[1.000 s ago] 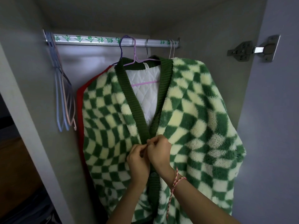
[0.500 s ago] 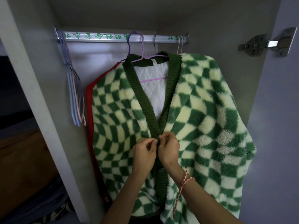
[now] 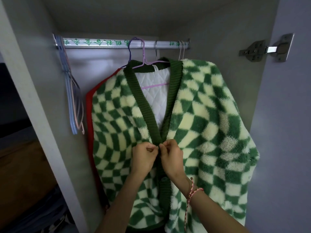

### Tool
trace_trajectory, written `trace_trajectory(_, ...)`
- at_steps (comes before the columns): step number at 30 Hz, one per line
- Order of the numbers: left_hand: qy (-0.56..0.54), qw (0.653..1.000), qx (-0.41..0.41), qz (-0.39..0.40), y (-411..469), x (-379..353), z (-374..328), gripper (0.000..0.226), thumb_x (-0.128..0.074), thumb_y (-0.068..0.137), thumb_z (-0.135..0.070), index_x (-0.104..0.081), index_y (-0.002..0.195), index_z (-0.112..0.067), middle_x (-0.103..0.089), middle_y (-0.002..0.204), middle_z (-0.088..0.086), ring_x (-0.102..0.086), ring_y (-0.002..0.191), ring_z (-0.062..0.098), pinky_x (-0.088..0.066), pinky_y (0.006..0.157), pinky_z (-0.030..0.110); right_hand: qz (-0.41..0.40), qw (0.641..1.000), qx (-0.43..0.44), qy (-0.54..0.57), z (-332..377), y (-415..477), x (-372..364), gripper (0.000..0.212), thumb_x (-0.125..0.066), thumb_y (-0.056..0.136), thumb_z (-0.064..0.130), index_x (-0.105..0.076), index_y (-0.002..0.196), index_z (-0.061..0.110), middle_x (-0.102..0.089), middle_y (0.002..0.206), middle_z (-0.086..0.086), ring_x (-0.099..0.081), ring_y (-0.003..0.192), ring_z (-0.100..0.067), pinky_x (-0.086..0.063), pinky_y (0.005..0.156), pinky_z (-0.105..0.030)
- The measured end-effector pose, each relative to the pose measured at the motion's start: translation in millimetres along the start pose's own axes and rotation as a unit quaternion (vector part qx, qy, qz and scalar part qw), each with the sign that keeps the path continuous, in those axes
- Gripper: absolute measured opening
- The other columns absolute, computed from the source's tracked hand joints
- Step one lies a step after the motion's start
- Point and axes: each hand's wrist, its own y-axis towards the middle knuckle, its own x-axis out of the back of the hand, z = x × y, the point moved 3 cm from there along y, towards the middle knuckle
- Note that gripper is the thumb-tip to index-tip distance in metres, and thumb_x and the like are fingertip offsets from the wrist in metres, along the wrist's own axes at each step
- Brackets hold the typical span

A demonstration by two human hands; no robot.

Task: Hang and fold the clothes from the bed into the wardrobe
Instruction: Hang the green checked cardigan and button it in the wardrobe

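The curled fingers of the left hand pinch one edge of the dark green ribbed band where the two front edges meet. The right hand pinches the opposite edge, and the fingertips of both hands touch. A dark button sits on the band just below the hands. The band borders a green-and-cream checkered cardigan, which hangs on a pink hanger from the wardrobe rail. A red garment hangs behind it. Empty hangers hang at the rail's left end.
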Motion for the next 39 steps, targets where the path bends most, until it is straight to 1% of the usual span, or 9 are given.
trace_trajectory(2, 0.07, 0.996, -0.055, -0.02, -5.3, -2.5, -3.9, 0.015, -0.059, 0.086, -0.005, -0.068, 0.075, 0.0, -0.068, 0.074, 0.009, -0.058, 0.065, 0.015, -0.049, 0.067, 0.031, 0.0, 0.996, -0.075, 0.041, -4.1, 2.1, -4.3, 0.009, -0.06, 0.09, 0.016, -0.053, 0.086, 0.012, -0.058, 0.071, 0.003, -0.055, 0.066, -0.01, -0.042, 0.057, -0.008)
trace_trajectory(6, 0.099, 0.987, -0.102, -0.074, -19.3, -9.8, 0.0, 0.011, -0.058, 0.087, -0.001, -0.066, 0.078, 0.0, -0.064, 0.077, 0.011, -0.054, 0.069, 0.018, -0.032, 0.061, 0.017, -0.013, 0.975, -0.192, 0.109, -10.2, 6.5, -11.0, 0.015, -0.068, 0.083, 0.019, -0.064, 0.073, 0.009, -0.067, 0.072, -0.009, -0.065, 0.077, -0.028, -0.055, 0.076, -0.041)
trace_trajectory(11, 0.024, 0.983, -0.12, -0.134, -21.8, -12.2, 1.2, 0.01, -0.065, 0.079, 0.007, -0.064, 0.072, 0.0, -0.064, 0.069, 0.008, -0.054, 0.062, 0.014, -0.037, 0.061, 0.013, -0.062, 0.979, -0.181, 0.064, -3.0, 9.4, -4.1, 0.012, -0.052, 0.09, 0.004, -0.059, 0.08, 0.004, -0.066, 0.086, -0.01, -0.06, 0.08, -0.019, -0.047, 0.068, -0.024)
trace_trajectory(14, -0.108, 0.987, 0.024, -0.119, -16.1, -11.8, 4.2, 0.013, -0.062, 0.084, 0.001, -0.063, 0.075, -0.008, -0.063, 0.071, 0.001, -0.058, 0.066, 0.012, -0.048, 0.066, 0.022, -0.053, 0.995, -0.083, 0.024, -0.7, 3.8, -3.4, 0.011, -0.048, 0.093, 0.002, -0.05, 0.083, 0.007, -0.057, 0.08, -0.007, -0.048, 0.064, -0.009, -0.032, 0.054, -0.012)
trace_trajectory(18, -0.269, 0.936, 0.225, 0.01, -2.8, -12.0, 13.3, 0.015, -0.054, 0.092, -0.007, -0.061, 0.079, -0.007, -0.062, 0.077, 0.006, -0.061, 0.077, 0.019, -0.053, 0.075, 0.033, 0.012, 1.0, 0.001, 0.01, -14.3, -0.4, 4.9, 0.016, -0.051, 0.094, 0.008, -0.051, 0.08, 0.014, -0.058, 0.068, 0.003, -0.053, 0.057, -0.008, -0.042, 0.054, -0.012)
trace_trajectory(21, -0.159, 0.967, 0.186, 0.066, 3.1, -11.9, 21.2, 0.021, -0.05, 0.095, -0.018, -0.054, 0.074, -0.018, -0.059, 0.082, 0.002, -0.059, 0.088, 0.022, -0.048, 0.086, 0.039, 0.064, 0.996, -0.05, 0.035, -36.1, -2.8, 16.3, 0.021, -0.051, 0.094, 0.005, -0.054, 0.077, 0.017, -0.06, 0.066, 0.001, -0.057, 0.06, -0.016, -0.049, 0.061, -0.032)
trace_trajectory(25, -0.083, 0.991, 0.102, 0.017, -12.4, -29.8, 35.7, 0.012, -0.051, 0.095, -0.023, -0.052, 0.095, -0.011, -0.055, 0.095, 0.002, -0.055, 0.09, 0.016, -0.045, 0.08, 0.028, 0.202, 0.96, -0.013, -0.196, -59.7, -21.3, 10.6, 0.024, -0.05, 0.089, 0.001, -0.062, 0.108, 0.009, -0.066, 0.094, -0.008, -0.061, 0.086, -0.021, -0.039, 0.072, -0.02)
trace_trajectory(31, 0.053, 0.994, 0.095, 0.025, -50.2, -74.5, 87.1, 0.024, -0.059, 0.089, -0.016, -0.051, 0.109, -0.005, -0.047, 0.113, 0.009, -0.048, 0.099, 0.019, -0.042, 0.087, 0.028, 0.261, 0.917, -0.019, -0.302, -72.2, -39.8, -3.8, 0.038, -0.039, 0.095, 0.01, -0.039, 0.134, 0.01, -0.056, 0.125, -0.012, -0.057, 0.108, -0.027, -0.045, 0.086, -0.033)
trace_trajectory(39, 0.215, 0.971, 0.102, 0.023, -37.3, -94.6, 95.5, 0.018, -0.045, 0.093, -0.012, -0.061, 0.101, -0.007, -0.056, 0.112, 0.009, -0.056, 0.101, 0.024, -0.046, 0.077, 0.031, 0.235, 0.887, -0.05, -0.395, -75.0, -23.5, -17.8, 0.01, -0.031, 0.099, 0.014, -0.039, 0.103, 0.016, -0.062, 0.111, -0.009, -0.062, 0.099, -0.028, -0.044, 0.073, -0.033)
